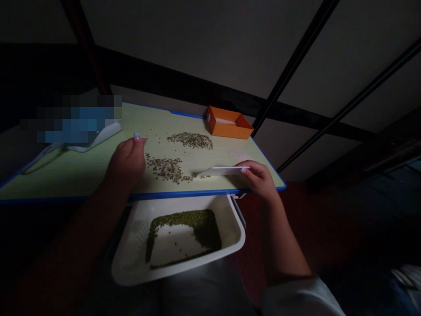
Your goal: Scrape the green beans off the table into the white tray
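right hand (258, 176) pinches white card (224, 170); i judge it light, stiffish, best edge-held. left hand (127, 161) curled closed, contents unclear.

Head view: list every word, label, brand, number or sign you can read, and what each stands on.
No readable text.
Orange rectangular box: pale round spot on its end, no legible lettering.
Pixelated blue patch, left: unreadable.
Thin flat white piece in the right hand: none visible.

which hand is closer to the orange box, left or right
Right. The right hand, gripping a flat white piece, is on the near side of the orange box, slightly right; the left hand is farther off, out to its left.
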`<state>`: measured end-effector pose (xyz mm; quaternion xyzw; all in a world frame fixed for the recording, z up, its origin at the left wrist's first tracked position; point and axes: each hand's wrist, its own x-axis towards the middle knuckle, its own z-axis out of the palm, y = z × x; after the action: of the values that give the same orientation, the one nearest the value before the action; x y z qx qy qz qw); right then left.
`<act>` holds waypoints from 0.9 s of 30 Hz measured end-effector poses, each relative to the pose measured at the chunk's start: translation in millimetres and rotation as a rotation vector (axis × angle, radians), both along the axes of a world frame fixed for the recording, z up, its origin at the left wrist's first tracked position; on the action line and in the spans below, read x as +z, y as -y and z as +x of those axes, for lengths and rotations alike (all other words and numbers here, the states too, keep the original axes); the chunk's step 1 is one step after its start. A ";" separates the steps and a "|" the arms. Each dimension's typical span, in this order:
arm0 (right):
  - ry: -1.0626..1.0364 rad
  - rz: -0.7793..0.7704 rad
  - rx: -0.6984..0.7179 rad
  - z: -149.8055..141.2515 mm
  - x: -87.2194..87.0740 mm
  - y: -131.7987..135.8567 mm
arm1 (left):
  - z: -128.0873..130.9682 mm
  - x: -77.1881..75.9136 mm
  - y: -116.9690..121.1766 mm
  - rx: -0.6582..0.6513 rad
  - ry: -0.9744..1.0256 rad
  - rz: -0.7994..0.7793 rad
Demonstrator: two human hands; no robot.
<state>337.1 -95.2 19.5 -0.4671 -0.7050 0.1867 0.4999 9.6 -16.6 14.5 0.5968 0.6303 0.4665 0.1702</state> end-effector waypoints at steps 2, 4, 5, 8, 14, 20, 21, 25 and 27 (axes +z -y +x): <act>-0.026 0.029 -0.047 0.8 -1.0 3.8 | -0.2 -0.1 0.5 -0.006 -0.001 0.001; -0.081 0.074 -0.139 3.4 -1.4 5.3 | -0.5 -0.4 0.9 -0.003 -0.001 0.005; -0.117 0.090 -0.201 5.4 -1.3 5.0 | -0.6 -0.6 1.0 0.002 0.002 0.004; -0.217 0.062 -0.363 13.2 -0.6 0.9 | -0.5 -0.8 0.6 0.010 0.009 -0.001; -0.257 -0.128 -0.364 15.6 -5.3 -5.4 | -0.4 -0.7 -1.4 0.002 0.007 0.005; -0.317 -0.182 -0.302 1.8 -9.9 1.0 | -0.4 -1.7 -0.3 0.002 0.006 0.018; -0.323 -0.187 -0.292 0.4 -10.3 1.9 | -0.5 -1.7 -0.3 -0.001 0.006 0.019; -0.309 -0.173 -0.290 -1.5 -12.1 4.9 | -1.6 -2.2 -1.7 -0.008 0.008 0.032; -0.300 -0.163 -0.299 -1.3 -12.9 6.2 | -2.3 -2.8 -2.5 -0.014 0.007 0.045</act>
<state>335.8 -101.3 6.6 -0.5721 -0.5284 0.2343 0.5819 7.3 -14.1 11.7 0.6032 0.6150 0.4813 0.1621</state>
